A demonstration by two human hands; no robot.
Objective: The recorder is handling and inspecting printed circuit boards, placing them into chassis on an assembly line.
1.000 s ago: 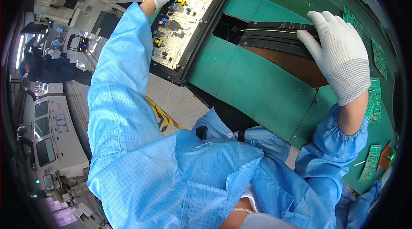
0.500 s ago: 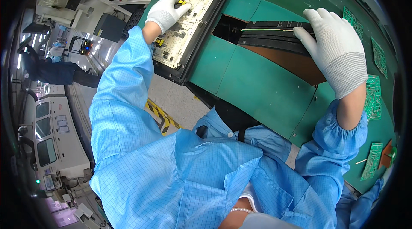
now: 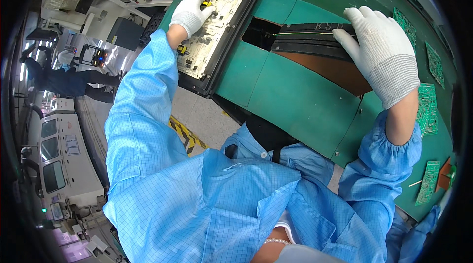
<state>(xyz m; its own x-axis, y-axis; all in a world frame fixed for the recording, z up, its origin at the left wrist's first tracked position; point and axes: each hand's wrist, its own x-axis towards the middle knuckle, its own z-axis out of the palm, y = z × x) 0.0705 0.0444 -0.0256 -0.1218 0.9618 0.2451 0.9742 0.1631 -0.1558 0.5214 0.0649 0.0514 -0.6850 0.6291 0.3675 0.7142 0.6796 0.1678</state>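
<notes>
My left hand (image 3: 188, 16), in a white knit glove, lies on a cream circuit board (image 3: 217, 31) crowded with parts, its thumb spread from the fingers. A black frame (image 3: 241, 29) surrounds the board. Part of what lies under the fingers is hidden; a yellow component (image 3: 183, 50) shows below the wrist. My gloved right hand (image 3: 382, 48) is at the right end of a thick, tilted black panel (image 3: 310, 43) with a brown underside. The panel's edge passes between thumb and fingers, though the hand hides their contact.
A dark rectangular opening (image 3: 258, 34) in the green worktop (image 3: 295, 100) lies between frame and panel. Several green circuit boards (image 3: 427, 110) line the right side. Yellow-black tape (image 3: 187, 137) marks the floor. A person (image 3: 64, 81) in dark clothes stands at far left.
Both hands keep nearly the same places on the circuit board and the black panel. The view has shifted slightly. The person at far left has changed stance.
</notes>
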